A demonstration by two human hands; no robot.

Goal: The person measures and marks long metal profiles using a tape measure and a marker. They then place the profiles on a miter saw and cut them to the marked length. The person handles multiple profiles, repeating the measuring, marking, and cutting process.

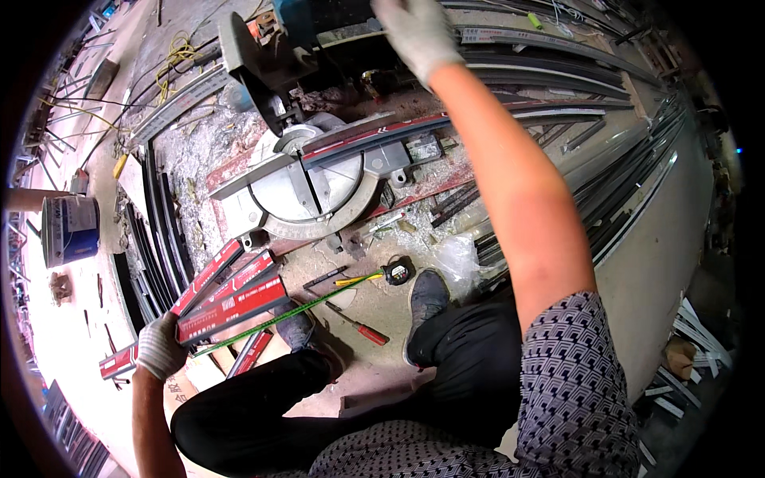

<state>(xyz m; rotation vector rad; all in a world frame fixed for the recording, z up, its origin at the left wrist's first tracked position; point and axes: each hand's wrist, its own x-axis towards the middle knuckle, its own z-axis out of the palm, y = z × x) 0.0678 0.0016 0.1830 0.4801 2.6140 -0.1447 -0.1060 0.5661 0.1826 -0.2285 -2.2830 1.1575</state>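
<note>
My left hand [162,346], in a pale knit glove, is closed around several short metal strips with red printed film [231,307]; they fan out toward the saw. The green blade [291,312] of a tape measure [398,271] stretches from its black case to beside this hand. My right hand [421,36], gloved too, reaches to the upper edge beside the raised head of a miter saw [307,187]. Its fingers are blurred and partly cut off. A long red-filmed strip [374,134] lies along the saw's fence, passing behind my right arm.
Between my feet lie a red-handled screwdriver [368,333] and a black marker [325,276]. A white-and-blue bucket [72,229] stands at the left. Long dark profiles [163,219] lie beside the saw, and more [550,76] stretch away to the right. Clear plastic [458,259] lies near my right foot.
</note>
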